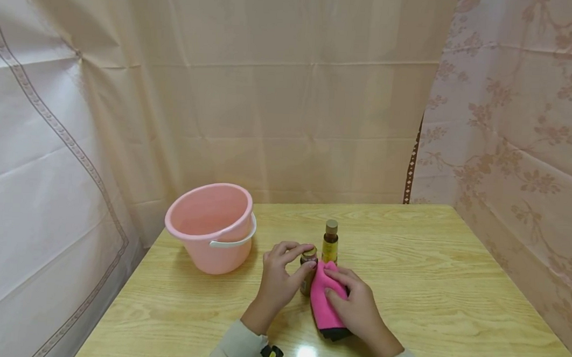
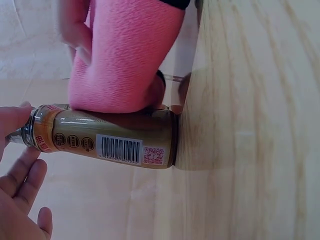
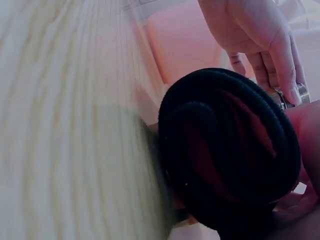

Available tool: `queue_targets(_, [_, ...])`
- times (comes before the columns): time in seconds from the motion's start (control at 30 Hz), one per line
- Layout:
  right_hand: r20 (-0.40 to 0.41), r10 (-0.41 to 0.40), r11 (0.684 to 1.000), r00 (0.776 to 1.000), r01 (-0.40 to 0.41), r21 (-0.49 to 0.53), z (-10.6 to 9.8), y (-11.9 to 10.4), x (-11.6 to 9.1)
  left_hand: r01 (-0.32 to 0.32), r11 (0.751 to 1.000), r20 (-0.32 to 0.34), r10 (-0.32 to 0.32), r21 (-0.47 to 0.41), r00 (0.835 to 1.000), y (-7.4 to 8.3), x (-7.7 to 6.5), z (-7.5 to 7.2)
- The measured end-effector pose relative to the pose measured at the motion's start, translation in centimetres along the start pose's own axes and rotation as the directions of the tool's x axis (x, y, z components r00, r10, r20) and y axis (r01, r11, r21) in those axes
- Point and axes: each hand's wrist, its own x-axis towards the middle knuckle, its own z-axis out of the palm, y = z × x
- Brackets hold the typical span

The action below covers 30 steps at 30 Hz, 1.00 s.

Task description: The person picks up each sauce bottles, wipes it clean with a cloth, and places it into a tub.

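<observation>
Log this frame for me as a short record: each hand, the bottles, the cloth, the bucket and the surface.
Left hand: holds the near bottle at its capped top
Right hand: grips the pink cloth
Cloth: rolled or folded, dark-edged, against the near bottle's side
Near bottle: upright, labelled with a barcode
Far bottle: upright, capped, partly hidden by the cloth in the head view
Bucket: pink, white handle, left of both bottles
Surface: wood-grain table
</observation>
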Motion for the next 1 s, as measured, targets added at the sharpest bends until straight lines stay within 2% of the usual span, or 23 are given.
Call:
queue_targets(0.17, [0.025, 0.018, 0.999, 1.000, -0.017, -0.043, 0.07, 0.23, 0.00, -0.020, 1.000, -0.010, 0.020, -0.001, 1.000, -0.08, 0.02, 0.02])
queue_targets(0.3, [0.039, 0.030, 0.998, 0.999, -0.028, -0.053, 0.11, 0.32, 0.02, -0.012, 1.000, -0.001, 0.012, -0.012, 1.000, -0.04, 0.08, -0.09])
queue_targets(0.5, [0.024, 0.021, 0.997, 0.999, -0.020, -0.076, 0.15, 0.21, -0.02, -0.010, 1.000, 0.010, 0.010, -0.022, 1.000, 0.05, 0.12, -0.23])
queue_targets(0.63, [-0.008, -0.012, 0.998, 1.000, 0.011, -0.070, 0.12, 0.08, -0.11, 0.002, 1.000, 0.021, -0.002, -0.024, 1.000, 0.11, 0.08, -0.30])
queue_targets(1.0, [-0.085, -0.154, 0.986, 0.984, 0.159, 0.051, 0.08, 0.08, -0.24, 0.014, 1.000, 0.051, -0.013, -0.023, 0.999, 0.22, 0.13, -0.43])
